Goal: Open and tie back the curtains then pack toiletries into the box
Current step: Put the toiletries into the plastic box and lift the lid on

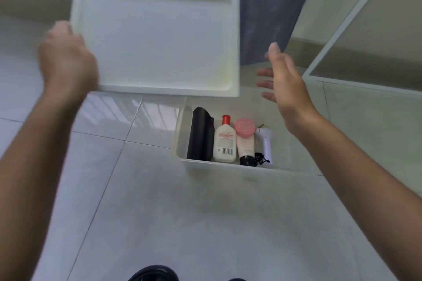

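A translucent white box (228,167) stands on the tiled floor. Inside it lie a black pouch (199,134), a white bottle with a red cap (225,141), a pale tube with a black cap (246,147), a round pink container (244,128) and a white handheld device (266,141). My left hand (66,61) grips the left edge of the white box lid (157,39), held tilted in the air above and behind the box. To the right of the lid, my right hand (282,77) is open, fingers spread, holding nothing.
A purple curtain (269,7) hangs behind the lid. A white-framed glass door (365,36) stands at the right. Glossy floor tiles (159,212) spread all around the box. My dark shoes (153,274) show at the bottom edge.
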The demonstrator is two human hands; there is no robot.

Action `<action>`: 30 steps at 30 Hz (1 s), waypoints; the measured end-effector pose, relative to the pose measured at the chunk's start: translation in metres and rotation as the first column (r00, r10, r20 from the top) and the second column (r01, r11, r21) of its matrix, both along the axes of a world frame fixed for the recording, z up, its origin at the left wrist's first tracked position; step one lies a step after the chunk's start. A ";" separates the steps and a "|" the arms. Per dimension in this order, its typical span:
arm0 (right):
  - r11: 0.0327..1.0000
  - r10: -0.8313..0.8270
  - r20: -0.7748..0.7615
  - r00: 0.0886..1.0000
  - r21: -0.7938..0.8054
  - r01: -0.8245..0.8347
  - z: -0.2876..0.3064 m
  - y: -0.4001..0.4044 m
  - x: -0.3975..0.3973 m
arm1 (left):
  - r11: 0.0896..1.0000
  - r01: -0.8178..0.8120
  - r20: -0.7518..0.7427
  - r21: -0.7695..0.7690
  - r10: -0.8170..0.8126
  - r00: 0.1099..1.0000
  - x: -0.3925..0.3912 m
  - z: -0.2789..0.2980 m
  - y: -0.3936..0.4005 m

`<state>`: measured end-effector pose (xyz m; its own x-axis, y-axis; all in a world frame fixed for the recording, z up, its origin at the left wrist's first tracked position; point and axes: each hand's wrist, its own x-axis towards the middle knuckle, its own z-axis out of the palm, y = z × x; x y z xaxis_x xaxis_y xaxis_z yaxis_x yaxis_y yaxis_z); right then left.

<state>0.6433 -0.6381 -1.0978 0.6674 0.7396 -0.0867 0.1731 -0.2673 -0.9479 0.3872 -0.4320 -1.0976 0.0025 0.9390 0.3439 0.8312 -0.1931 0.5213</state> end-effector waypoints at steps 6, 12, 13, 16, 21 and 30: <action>0.975 -0.222 0.113 0.969 0.014 0.222 -0.009 -0.022 0.024 | 0.910 0.326 0.060 -0.257 -0.322 0.945 0.070 -0.021 -0.081; 0.947 -0.206 0.292 0.934 -0.180 0.266 -0.040 -0.058 0.039 | 0.856 0.391 0.074 -0.337 -0.390 0.918 0.075 -0.050 -0.104; 0.944 -0.203 0.316 0.927 -0.188 0.271 -0.041 -0.060 0.037 | 0.860 0.391 0.056 -0.327 -0.395 0.917 0.075 -0.051 -0.105; 0.939 -0.205 0.384 0.900 -0.183 0.292 -0.044 -0.063 0.034 | 0.872 0.380 0.058 -0.310 -0.382 0.922 0.073 -0.062 -0.103; 0.921 -0.202 0.453 0.868 -0.213 0.326 -0.057 -0.068 0.039 | 0.867 0.383 0.013 -0.318 -0.400 0.916 0.075 -0.070 -0.114; 0.934 -0.146 0.546 0.825 -0.199 0.297 -0.067 -0.072 0.034 | 0.870 0.389 -0.044 -0.302 -0.420 0.906 0.070 -0.074 -0.122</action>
